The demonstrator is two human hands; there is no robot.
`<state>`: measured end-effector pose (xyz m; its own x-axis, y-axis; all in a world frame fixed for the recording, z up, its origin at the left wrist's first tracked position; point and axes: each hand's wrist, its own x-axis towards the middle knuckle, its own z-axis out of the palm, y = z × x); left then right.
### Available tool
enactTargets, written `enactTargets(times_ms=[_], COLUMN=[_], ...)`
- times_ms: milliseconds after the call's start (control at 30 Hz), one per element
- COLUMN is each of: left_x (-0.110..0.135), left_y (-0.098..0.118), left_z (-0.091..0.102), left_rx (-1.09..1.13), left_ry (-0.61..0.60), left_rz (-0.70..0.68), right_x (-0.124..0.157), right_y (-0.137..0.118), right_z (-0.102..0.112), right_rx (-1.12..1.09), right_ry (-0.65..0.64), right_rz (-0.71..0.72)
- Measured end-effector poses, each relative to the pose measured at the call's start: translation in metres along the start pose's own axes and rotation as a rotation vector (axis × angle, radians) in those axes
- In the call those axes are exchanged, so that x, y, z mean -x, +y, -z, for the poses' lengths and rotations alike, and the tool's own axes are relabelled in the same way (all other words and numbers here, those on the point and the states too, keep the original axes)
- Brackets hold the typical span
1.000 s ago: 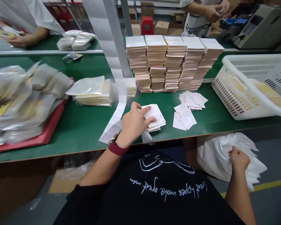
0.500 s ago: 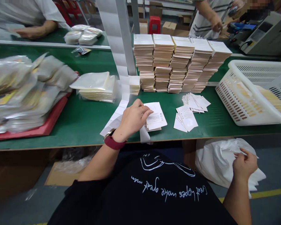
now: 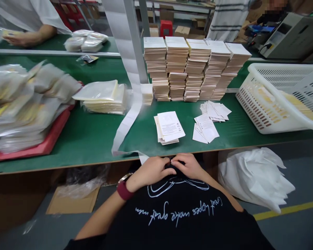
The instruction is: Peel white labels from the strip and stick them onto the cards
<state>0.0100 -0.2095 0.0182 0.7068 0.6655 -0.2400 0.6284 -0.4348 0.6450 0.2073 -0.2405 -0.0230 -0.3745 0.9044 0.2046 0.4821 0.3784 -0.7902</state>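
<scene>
My left hand (image 3: 151, 171), with a dark red band at the wrist, is at the table's front edge, close to my body. Its fingers are pinched and meet the fingertips of my right hand (image 3: 189, 166). The right hand's fingers are curled and pressed together too; whatever lies between the fingertips is too small to make out. A white paper strip (image 3: 125, 128) hangs down from above, curves over the tabletop and passes behind my left hand. Just beyond both hands lies a small stack of printed white cards (image 3: 170, 125). Loose white cards (image 3: 208, 127) are spread to its right.
Tall card stacks (image 3: 177, 69) stand behind, beside a metal post. A white perforated basket (image 3: 261, 114) is at right, bagged packets (image 3: 28, 100) on a red tray at left. Clear bags (image 3: 101, 97) lie between. A white sack (image 3: 253, 177) rests below. Other people work across the table.
My left hand has left the card stack and drawn back toward my body. My right hand has come in from the far right to meet it. The strip's end has moved off the stack.
</scene>
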Motion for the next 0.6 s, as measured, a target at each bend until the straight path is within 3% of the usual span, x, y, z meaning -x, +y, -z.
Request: enactTargets(times_ms=[100, 200, 367, 500, 600], left_x=[-0.002, 0.006, 0.015, 0.018, 0.02], left_y=[-0.019, -0.028, -0.035, -0.04, -0.038], left_z=[-0.028, -0.036, -0.033, -0.026, -0.023], left_rx=[0.077, 0.206, 0.492, 0.634, 0.648], left_ry=[0.038, -0.011, -0.046, 0.108, 0.175], left_rz=[0.016, -0.015, 0.017, 0.077, 0.013], right_x=[-0.011, -0.008, -0.001, 0.004, 0.003], right_y=[0.003, 0.002, 0.001, 0.004, 0.01], right_z=[-0.019, -0.022, -0.022, -0.025, -0.036], right_rx=[0.24, 0.319, 0.199, 0.069, -0.15], right_ry=[-0.001, -0.029, -0.137, -0.186, -0.262], right_rz=[0.073, 0.134, 0.184, 0.108, -0.005])
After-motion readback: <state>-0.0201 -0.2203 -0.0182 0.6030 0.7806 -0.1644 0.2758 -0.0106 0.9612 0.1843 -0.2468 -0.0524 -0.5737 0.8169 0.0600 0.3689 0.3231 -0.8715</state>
